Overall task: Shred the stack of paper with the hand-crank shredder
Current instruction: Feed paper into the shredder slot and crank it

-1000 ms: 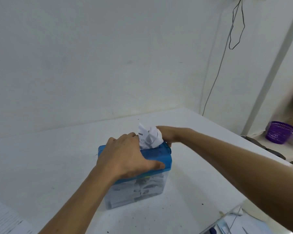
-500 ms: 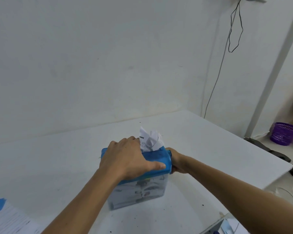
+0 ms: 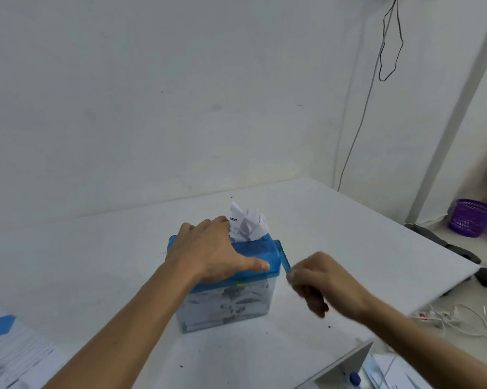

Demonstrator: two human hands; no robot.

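The right hand (image 3: 318, 282) is curling its fingers round the lower end of the blue crank (image 3: 283, 256). It is gripping at the tip of the arm, where leverage is best, and the blur suggests it is turning. The left hand (image 3: 208, 248) is lying flat on the lid of the shredder (image 3: 262, 252), fingers spread and thumb along the front edge. It is probably pressing down so the light box is not sliding or tipping under the cranking. Crumpled paper (image 3: 247, 224) is standing up out of the slot, just beside the left fingertips and only partly fed. Strips are filling the clear bin (image 3: 228, 307) below. The shredder is sitting in the middle of the counter (image 3: 96, 262). More printed sheets (image 3: 15, 352) are lying at the near left edge, well apart.
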